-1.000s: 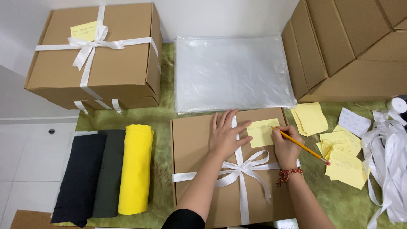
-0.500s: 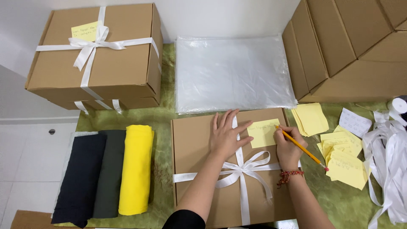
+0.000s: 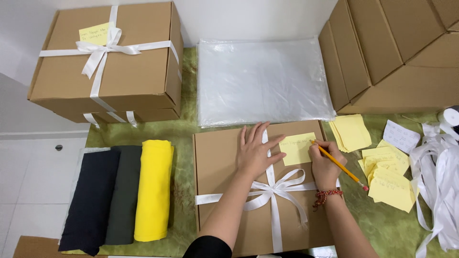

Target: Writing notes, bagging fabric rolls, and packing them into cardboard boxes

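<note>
My left hand (image 3: pixel 256 149) lies flat and spread on the lid of the flat cardboard box (image 3: pixel 224 191) in front of me, fingers splayed and holding nothing, its fingertips just reaching the yellow sticky note (image 3: pixel 296 148) stuck to the lid. My right hand (image 3: pixel 324 162) is closed round an orange pencil (image 3: pixel 340 166), the tip resting at the note's right edge. The note is thin, light paper that would shift or crease easily, so I judge it best steadied with a flat palm beside it rather than pinched. The box looks stiff and light; the white ribbon bow (image 3: pixel 272 188) tied across it is soft and slippery, so I would lift the box by its edges, not by the ribbon. It sits on a mottled green table covering (image 3: pixel 181 138) that looks like cloth, though I can't be sure from here. To my left lie three folded cloths, black (image 3: pixel 91 198), dark grey (image 3: pixel 125 191) and yellow (image 3: pixel 154 188), side by side. Beyond are a ribboned box with its own note (image 3: pixel 110 57), a stack of clear plastic bags (image 3: pixel 260 79), and folded cartons (image 3: pixel 392 52) on the right. More sticky notes (image 3: pixel 389 179) and loose white ribbon (image 3: pixel 437 177) lie near my right hand, with pale floor tiles to the left.
</note>
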